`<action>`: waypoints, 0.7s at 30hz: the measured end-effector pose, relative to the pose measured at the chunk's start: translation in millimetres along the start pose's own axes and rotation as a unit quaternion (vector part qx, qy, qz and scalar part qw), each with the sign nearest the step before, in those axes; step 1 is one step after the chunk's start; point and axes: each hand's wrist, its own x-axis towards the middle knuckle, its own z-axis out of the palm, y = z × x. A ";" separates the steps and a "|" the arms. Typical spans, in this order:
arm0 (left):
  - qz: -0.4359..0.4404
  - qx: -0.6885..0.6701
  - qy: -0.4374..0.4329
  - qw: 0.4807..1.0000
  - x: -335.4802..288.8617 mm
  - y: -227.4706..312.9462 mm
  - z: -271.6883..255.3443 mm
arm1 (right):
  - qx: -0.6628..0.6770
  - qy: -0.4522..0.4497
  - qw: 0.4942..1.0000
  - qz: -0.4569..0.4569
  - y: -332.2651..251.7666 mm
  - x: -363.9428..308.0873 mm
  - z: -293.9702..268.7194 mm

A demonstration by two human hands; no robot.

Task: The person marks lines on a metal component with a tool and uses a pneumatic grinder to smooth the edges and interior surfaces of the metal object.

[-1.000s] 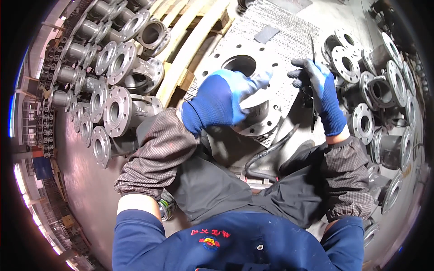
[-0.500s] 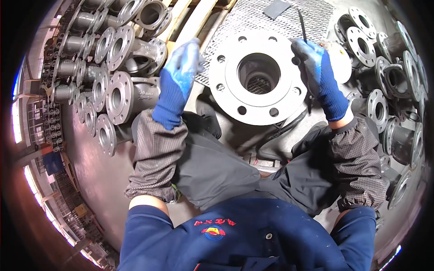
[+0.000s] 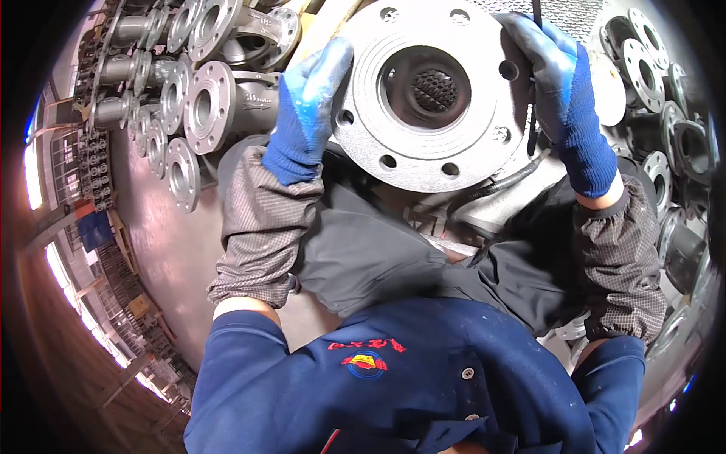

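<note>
A large grey metal pipe casting with a round flange (image 3: pixel 355 83) faces up in front of me; bolt holes ring its wide bore, and mesh shows through the bore. My left hand (image 3: pixel 308 106), in a blue coated glove, presses along the flange's left rim, fingers pointing away from me. On the opposite rim, my right hand (image 3: pixel 560 83), gloved alike, has its fingers bent over the edge; part of its grip is in shadow. A thin black strip (image 3: pixel 532 136) runs down beside the right hand. The casting's lower body is mostly hidden below the flange.
Stacked flanged castings (image 3: pixel 208 107) stand at the left, and more castings (image 3: pixel 643 72) crowd the right. A metal mesh surface (image 3: pixel 582 23) and a wooden pallet slat (image 3: pixel 333 19) lie beyond. Under the flange runs a dark hose (image 3: pixel 503 181).
Both hands have closed in on the flange's rim from either side. The flange appears higher in view, differently tilted, with its bolt holes shifted. The whole view has also moved.
</note>
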 end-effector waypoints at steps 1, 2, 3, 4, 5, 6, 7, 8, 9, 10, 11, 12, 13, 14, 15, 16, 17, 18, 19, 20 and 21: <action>0.050 0.027 0.033 0.998 6.2 5.1 -2.3 | -0.065 0.006 0.997 -0.043 9.0 -1.2 -3.5; 0.088 0.058 0.016 0.994 9.1 12.2 -10.1 | -0.129 0.012 0.988 -0.086 16.4 -4.2 -8.7; 0.046 0.008 0.031 0.998 13.1 23.0 -8.5 | -0.018 -0.011 0.999 0.049 16.7 -9.9 -8.3; 0.007 -0.044 0.049 0.998 17.3 33.8 -6.0 | -0.097 0.008 0.995 -0.012 22.2 -11.4 -3.0; 0.098 0.022 0.076 0.992 25.6 30.6 -3.6 | 0.085 0.050 0.979 0.180 24.5 -13.7 0.4; 0.185 0.088 0.106 0.973 31.6 27.7 -0.4 | 0.257 0.091 0.892 0.360 18.9 -12.4 5.1; 0.150 0.045 0.090 0.984 37.6 36.4 6.5 | 0.277 0.106 0.890 0.347 30.5 -17.4 5.2; 0.019 -0.069 0.045 0.996 43.2 44.3 11.6 | 0.208 0.072 0.926 0.307 40.0 -20.1 -2.9; -0.122 -0.167 0.027 0.978 46.2 51.5 10.8 | 0.144 0.041 0.954 0.260 39.5 -17.7 -3.8; -0.193 -0.249 0.032 0.949 51.4 50.1 15.6 | 0.076 0.000 0.964 0.256 37.4 -16.5 -9.9; -0.253 -0.344 0.030 0.904 57.1 55.5 17.7 | 0.122 0.038 0.946 0.298 35.9 -13.7 -10.7; -0.096 -0.192 -0.004 0.977 64.7 45.4 29.8 | 0.110 0.079 0.961 0.241 43.0 -16.0 -19.2; 0.053 -0.007 0.019 0.998 68.1 38.5 23.4 | 0.114 0.109 0.972 0.175 37.9 -11.5 -16.1; 0.102 0.085 0.018 0.991 70.9 35.6 19.9 | 0.156 0.171 0.958 0.170 30.9 -9.5 -9.2; 0.151 0.154 0.020 0.976 76.1 26.1 38.5 | 0.170 0.172 0.963 0.124 21.7 -17.9 -7.7; 0.190 0.093 0.037 0.977 83.7 26.6 34.6 | 0.145 0.111 0.975 0.128 4.2 -21.1 -7.0; 0.113 -0.035 -0.017 0.993 82.1 26.3 27.2 | 0.094 0.087 0.983 0.135 -3.1 -23.4 2.0; 0.048 -0.186 -0.071 0.979 92.0 36.8 31.0 | 0.019 0.076 0.985 0.152 3.9 -30.8 0.3; 0.051 -0.195 -0.047 0.978 94.7 44.0 18.0 | -0.028 0.103 0.990 0.095 11.8 -32.7 3.9; 0.054 -0.204 -0.020 0.977 98.3 50.9 5.2 | -0.081 0.133 0.987 0.039 20.2 -33.1 6.5; 0.008 -0.266 0.023 0.964 91.7 36.3 -2.8 | -0.024 0.131 0.988 0.080 18.7 -29.1 8.7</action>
